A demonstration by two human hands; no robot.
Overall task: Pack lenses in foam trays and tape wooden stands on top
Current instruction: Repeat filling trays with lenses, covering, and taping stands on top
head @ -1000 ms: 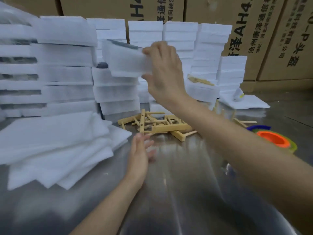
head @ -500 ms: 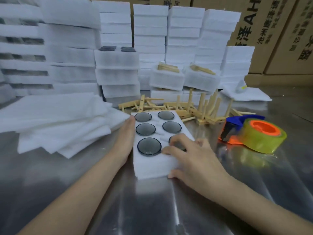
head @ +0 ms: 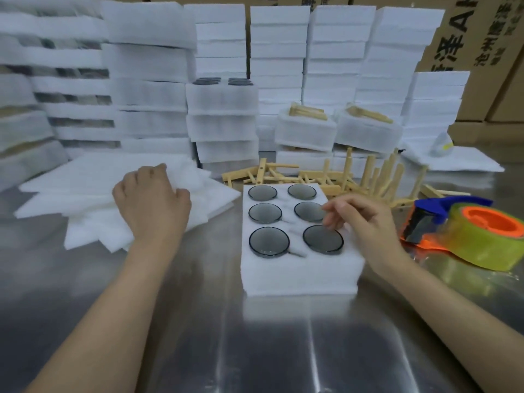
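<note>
A white foam tray (head: 297, 270) lies on the metal table in front of me, with several dark round lenses (head: 268, 241) seated in its holes. My right hand (head: 365, 222) hovers over the tray's right side, fingers loosely curled above a lens (head: 323, 239) and holding nothing. To the left, my left hand (head: 153, 205) rests on a pile of thin white foam sheets (head: 85, 188), its fingers curled into the top sheet. A heap of wooden stands (head: 334, 180) lies just behind the tray.
An orange and blue tape dispenser (head: 470, 231) with yellowish tape sits right of the tray. Tall stacks of foam trays (head: 278, 52) fill the back, two packed ones (head: 306, 131) carrying wooden stands. Cardboard boxes (head: 482, 38) stand behind.
The tray was carried down from the stacks and set on the table. My left hand left the tray's side for the foam sheets. My right hand lifted off the tray.
</note>
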